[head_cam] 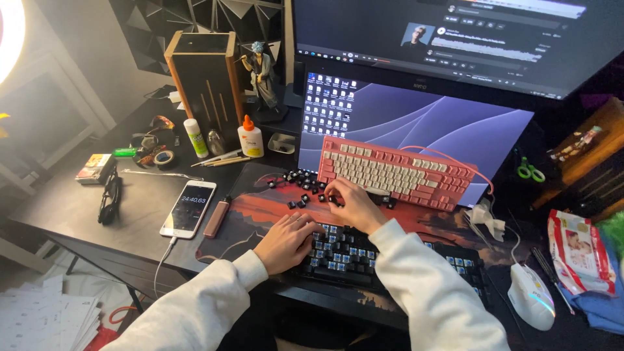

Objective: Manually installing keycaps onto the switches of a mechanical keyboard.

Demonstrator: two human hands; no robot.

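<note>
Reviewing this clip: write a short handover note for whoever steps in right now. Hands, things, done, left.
Left hand: flat on the left end of the black keyboard, no grip.
Right hand: fingers among the loose black keycaps on the desk mat; grip hidden.
Pink keyboard leans against the lower monitor.
Done: many caps off, blue switches bare.
Left: whether any caps remain on the board cannot be told.
</note>
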